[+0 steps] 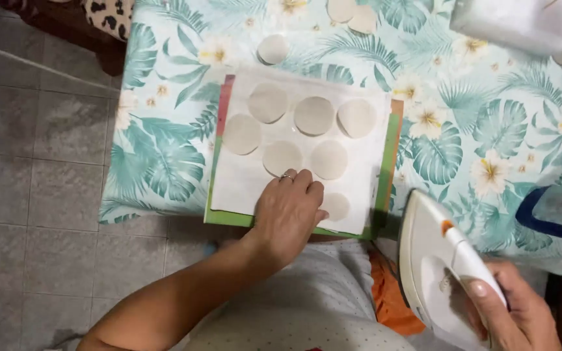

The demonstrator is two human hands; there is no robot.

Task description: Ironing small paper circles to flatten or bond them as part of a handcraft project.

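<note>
Left hand [289, 211] lies flat, fingers curled, pressing the white sheet [245, 179] on the green board [388, 166] — seven pale fabric discs [313, 116] under the sheet. Right hand [512, 312] grips the white iron [434, 260] by its handle, held off the board's right edge, above the leaf-print table [476, 130].

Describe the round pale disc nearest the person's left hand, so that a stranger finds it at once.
On the leaf-patterned tablecloth lies a white sheet on a green-edged board, carrying round pale discs. The one meant sits alone in the lowest row, touching the left hand; unlike the others, it is partly hidden by fingers.
</note>
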